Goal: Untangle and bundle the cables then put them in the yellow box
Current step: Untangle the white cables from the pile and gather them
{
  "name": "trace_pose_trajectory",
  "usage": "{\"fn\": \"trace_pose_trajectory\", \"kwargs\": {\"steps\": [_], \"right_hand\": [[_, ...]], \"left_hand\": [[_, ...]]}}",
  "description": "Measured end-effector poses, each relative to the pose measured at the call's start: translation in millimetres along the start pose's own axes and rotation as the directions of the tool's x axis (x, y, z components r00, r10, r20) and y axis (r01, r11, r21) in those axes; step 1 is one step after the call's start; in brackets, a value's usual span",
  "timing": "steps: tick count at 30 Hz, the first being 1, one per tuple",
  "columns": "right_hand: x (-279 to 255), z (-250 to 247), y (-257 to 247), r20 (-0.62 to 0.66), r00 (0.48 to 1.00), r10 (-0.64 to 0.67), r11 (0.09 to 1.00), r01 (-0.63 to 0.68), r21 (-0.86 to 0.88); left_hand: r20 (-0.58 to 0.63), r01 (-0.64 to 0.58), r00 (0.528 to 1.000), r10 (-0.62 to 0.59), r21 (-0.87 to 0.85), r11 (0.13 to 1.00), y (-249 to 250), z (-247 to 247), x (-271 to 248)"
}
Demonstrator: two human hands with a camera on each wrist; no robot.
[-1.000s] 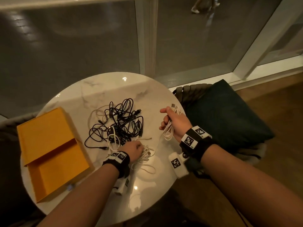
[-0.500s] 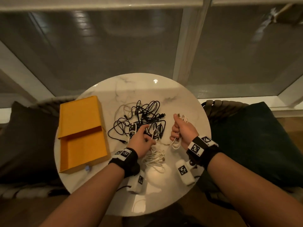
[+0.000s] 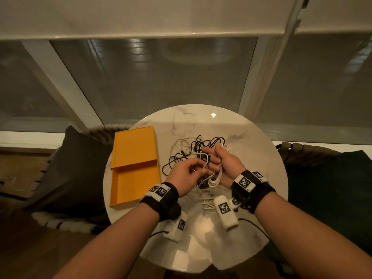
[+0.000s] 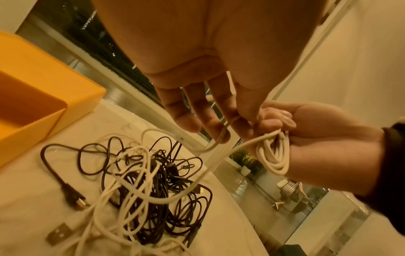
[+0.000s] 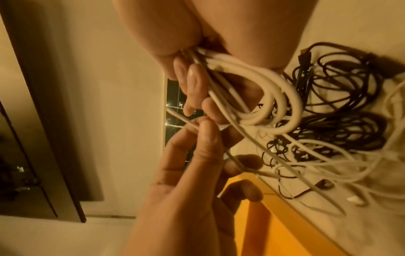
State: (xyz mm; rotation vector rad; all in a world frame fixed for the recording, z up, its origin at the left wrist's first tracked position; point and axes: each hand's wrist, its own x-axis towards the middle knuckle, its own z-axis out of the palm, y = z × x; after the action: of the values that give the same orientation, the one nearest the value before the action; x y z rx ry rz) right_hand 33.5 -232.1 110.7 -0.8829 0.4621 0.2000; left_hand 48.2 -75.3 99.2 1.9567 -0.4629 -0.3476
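Observation:
A tangle of black and white cables (image 3: 193, 150) (image 4: 151, 187) lies on the round marble table (image 3: 251, 141). My right hand (image 3: 223, 164) (image 4: 306, 131) grips a coil of white cable (image 4: 274, 155) (image 5: 269, 97) above the pile. My left hand (image 3: 187, 170) (image 5: 197, 155) is right beside it and pinches the free strand of the same white cable (image 4: 221, 136), which runs down into the tangle. The open yellow box (image 3: 136, 178) (image 4: 28, 97) lies at the table's left, its lid (image 3: 133, 146) overlapping its far end.
Dark cushioned chairs (image 3: 74, 174) stand left and right (image 3: 330, 188) of the table. A large window (image 3: 161, 81) with white frames is behind it. A USB plug (image 4: 59, 235) lies at the pile's near edge.
My left hand rose from the pile and came up to the right hand with a white strand. The right hand moved left over the tangle. My head turned left and tilted up.

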Motion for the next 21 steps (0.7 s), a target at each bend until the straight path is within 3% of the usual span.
{"fn": "trace_pose_trajectory", "kwargs": {"steps": [6,13,21], "right_hand": [[-10,21,5,-0.084,0.995,-0.060,0.988,0.047,-0.147],[-19,28,-4,-0.104,0.984,-0.143,0.970,0.161,0.182],[-34,32,-14,-0.002,0.977,-0.212,0.963,0.209,0.172]], "left_hand": [[-0.010,-0.045,0.999,0.047,0.135,0.990,-4,-20,-4],[0.065,-0.071,0.996,0.055,0.271,0.960,-5,-28,-2],[0.087,-0.146,0.988,0.127,0.267,0.953,5,-26,4]]}}
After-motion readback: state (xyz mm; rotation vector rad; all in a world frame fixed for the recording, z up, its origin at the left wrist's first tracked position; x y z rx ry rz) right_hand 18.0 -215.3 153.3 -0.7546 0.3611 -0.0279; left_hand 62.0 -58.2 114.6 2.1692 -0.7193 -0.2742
